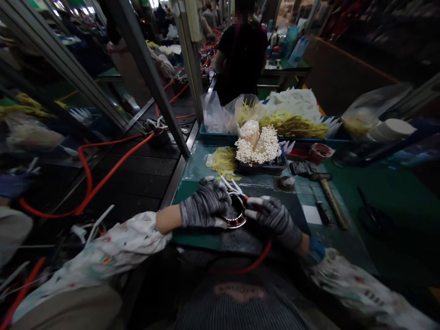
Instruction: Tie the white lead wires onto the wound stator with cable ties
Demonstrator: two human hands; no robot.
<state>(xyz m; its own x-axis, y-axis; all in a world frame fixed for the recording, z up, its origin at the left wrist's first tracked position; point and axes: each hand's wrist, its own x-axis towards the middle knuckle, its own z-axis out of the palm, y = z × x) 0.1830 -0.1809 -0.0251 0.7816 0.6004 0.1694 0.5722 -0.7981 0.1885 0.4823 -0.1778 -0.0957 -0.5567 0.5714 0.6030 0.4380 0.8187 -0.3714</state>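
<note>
Both my hands wear grey knit gloves and meet over a round metal ring with copper windings (236, 221), a stator, on the green bench. My left hand (205, 204) grips the ring's left side, with white sleeving tubes (229, 184) sticking up from it. My right hand (273, 215) closes on the ring's right edge, its white fingertips pinching at the wires there. The middle of the ring is partly hidden by my fingers.
A bundle of white tubes (257, 145) and yellow paper pieces (223, 161) lie behind the ring. A blue tray (220, 137) holds bags and yellow strips. A hammer (330, 195) lies to the right. Orange hose (103, 176) runs at left. A person (242, 50) stands beyond.
</note>
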